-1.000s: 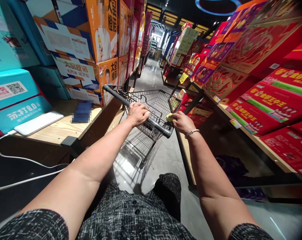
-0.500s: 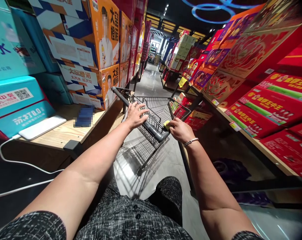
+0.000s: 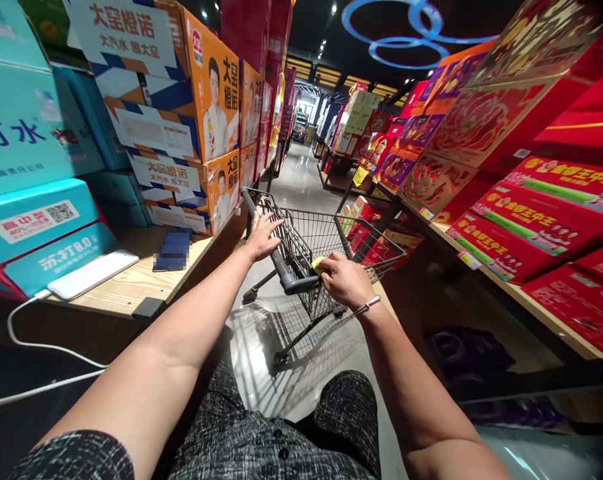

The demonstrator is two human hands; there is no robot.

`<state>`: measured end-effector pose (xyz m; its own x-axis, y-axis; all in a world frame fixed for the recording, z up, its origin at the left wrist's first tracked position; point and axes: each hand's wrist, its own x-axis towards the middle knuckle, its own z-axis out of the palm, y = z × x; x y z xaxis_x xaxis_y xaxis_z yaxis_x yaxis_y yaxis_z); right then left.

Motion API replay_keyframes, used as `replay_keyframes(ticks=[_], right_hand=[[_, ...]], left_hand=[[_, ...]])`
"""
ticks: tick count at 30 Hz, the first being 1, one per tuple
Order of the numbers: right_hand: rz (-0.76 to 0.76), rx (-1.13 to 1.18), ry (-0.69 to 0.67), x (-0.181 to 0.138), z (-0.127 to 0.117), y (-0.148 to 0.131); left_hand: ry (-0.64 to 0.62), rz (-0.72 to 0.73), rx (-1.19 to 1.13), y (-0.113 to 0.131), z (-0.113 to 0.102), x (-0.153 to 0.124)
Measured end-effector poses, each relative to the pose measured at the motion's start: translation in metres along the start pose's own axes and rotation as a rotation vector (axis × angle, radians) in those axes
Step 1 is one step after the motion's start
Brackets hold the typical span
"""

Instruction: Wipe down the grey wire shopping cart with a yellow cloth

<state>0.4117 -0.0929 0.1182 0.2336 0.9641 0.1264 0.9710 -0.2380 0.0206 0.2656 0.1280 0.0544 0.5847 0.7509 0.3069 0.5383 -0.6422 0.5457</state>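
Note:
A grey wire shopping cart (image 3: 326,230) stands in the aisle ahead of me, turned at an angle, with its dark handle (image 3: 282,267) on the near side. My left hand (image 3: 262,237) rests on the handle with its fingers stretched out and spread. At the handle's near right corner, my right hand (image 3: 348,280) is closed on a small yellow cloth (image 3: 318,264), mostly hidden by the fingers. The cloth is against or very close to the cart's rim. No goods show in the cart's basket.
At left, a wooden shelf (image 3: 131,290) bears a white power bank or phone (image 3: 94,273) with a cable, a dark blue item (image 3: 174,250), turquoise cartons (image 3: 46,227) and orange cartons (image 3: 214,133). Red boxes (image 3: 526,207) fill the right shelf. The tiled aisle (image 3: 301,160) runs ahead.
The cart has swung round, its basket shifting right and its handle now steeper across the view. My right hand has moved left and slightly down with the cloth. My left hand stays on the handle.

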Motion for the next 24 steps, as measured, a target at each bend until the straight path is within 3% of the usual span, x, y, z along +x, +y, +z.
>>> replay_keyframes(ticks=[8, 14, 15, 18, 20, 24], right_hand=[[-0.006, 0.049, 0.037, -0.006, 0.003, -0.014], [-0.038, 0.08, 0.043, 0.002, 0.005, -0.026], [-0.052, 0.106, 0.055, 0.004, 0.007, -0.024], [-0.097, 0.187, 0.082, 0.01, 0.022, -0.014], [-0.127, 0.177, 0.066, 0.012, 0.037, -0.003], [-0.139, -0.009, 0.038, 0.012, 0.068, 0.026]], left_hand=[[-0.046, -0.059, -0.081, -0.004, -0.005, 0.01], [0.124, -0.204, 0.091, 0.012, -0.026, 0.003], [0.102, -0.188, 0.133, 0.018, -0.032, 0.0], [-0.151, -0.137, 0.141, 0.045, -0.048, -0.011], [-0.24, -0.072, 0.169, 0.069, -0.055, -0.025], [-0.415, 0.075, 0.339, 0.11, -0.043, -0.062]])
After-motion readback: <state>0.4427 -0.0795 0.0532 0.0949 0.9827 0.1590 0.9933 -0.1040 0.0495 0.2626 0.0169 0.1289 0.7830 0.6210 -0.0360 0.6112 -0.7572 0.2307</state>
